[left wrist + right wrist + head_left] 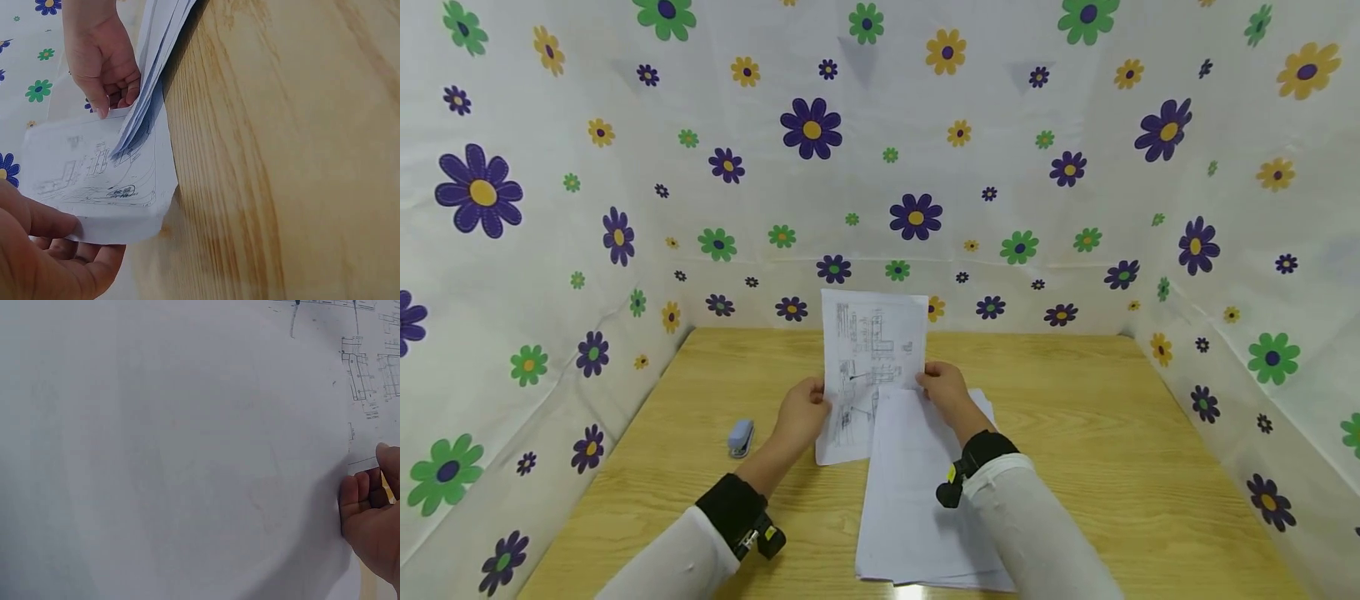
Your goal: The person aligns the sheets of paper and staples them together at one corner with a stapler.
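Note:
A sheet of paper [857,333] printed with line drawings stands tilted up between both hands. My left hand [802,408] pinches its left edge between thumb and fingers, seen closely in the left wrist view. The right hand [946,387] pinches the opposite edge, its thumb on the printed face in the right wrist view. Below the right hand and forearm lies a stack of white papers [917,500], whose far end overlaps the lower part of the printed sheet. In the right wrist view, a blank white sheet [187,450] fills most of the picture.
A small blue stapler [741,438] sits on the wooden table [1120,450], left of the left hand. White cloth [865,100] with printed flowers hangs behind the table and along both sides. Cameras on black bands are worn at both wrists.

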`<state>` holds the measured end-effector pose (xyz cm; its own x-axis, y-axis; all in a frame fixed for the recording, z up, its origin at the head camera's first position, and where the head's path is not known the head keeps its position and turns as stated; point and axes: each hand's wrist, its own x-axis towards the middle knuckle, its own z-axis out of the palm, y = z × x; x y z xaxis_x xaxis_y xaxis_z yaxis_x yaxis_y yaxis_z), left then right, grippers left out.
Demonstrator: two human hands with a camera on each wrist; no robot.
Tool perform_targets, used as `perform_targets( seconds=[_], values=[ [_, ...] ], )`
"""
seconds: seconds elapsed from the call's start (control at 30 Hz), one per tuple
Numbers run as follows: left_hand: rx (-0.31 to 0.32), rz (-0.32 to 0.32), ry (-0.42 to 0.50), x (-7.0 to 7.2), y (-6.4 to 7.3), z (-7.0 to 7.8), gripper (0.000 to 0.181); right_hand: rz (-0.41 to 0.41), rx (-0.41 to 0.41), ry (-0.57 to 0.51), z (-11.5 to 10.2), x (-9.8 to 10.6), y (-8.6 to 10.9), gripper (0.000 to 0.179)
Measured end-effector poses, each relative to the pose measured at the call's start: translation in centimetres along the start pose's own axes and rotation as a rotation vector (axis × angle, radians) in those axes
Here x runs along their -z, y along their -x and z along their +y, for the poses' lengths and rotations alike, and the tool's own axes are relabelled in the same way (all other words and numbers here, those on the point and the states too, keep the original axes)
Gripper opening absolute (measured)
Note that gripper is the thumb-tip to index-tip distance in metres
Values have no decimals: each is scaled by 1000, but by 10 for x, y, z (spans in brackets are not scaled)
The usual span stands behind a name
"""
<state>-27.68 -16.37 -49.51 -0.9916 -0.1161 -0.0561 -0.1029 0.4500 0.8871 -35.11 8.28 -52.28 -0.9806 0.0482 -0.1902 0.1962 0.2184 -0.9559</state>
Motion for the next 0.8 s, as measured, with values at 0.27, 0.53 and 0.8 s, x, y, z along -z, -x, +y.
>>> perform_targets(
  seconds=[0.27, 0.53, 0.8],
  values=[
    [-39, 54, -44, -1, -8, 1, 34, 63, 47, -21, -4, 1, -3, 25],
    [-119, 118, -42, 4, -10, 9, 30, 134, 141, -61, -14, 5, -3, 17],
    [-177, 209, -50, 10, -21, 20, 30, 98, 209, -104, -35, 13, -5, 20]
  ],
)
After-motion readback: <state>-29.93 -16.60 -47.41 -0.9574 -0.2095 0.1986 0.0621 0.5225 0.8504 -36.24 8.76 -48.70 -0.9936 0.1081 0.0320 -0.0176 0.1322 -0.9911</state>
